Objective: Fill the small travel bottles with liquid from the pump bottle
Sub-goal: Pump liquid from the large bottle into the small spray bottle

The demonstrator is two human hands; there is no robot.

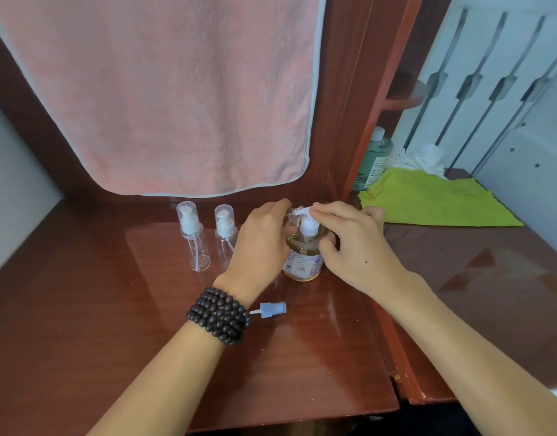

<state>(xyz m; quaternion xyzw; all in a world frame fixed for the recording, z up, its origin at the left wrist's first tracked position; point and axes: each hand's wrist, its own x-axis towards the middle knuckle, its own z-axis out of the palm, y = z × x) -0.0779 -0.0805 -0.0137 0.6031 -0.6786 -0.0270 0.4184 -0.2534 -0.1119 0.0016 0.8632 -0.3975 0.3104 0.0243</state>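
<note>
Inspector: Your left hand (261,243) holds a small travel bottle (291,214) under the spout; your right hand (349,240) presses the head of the pump bottle (303,262), centre frame. How your left fingers close, I cannot tell

Operator: Why tilt it so?

Inspector: Likely to catch the stream. Its blue sprayer cap (272,309) lies off, lower centre. Two capped bottles (193,237) stand left, apart. The tabletop (113,325) edge at lower right is near; the left gives you room
</note>
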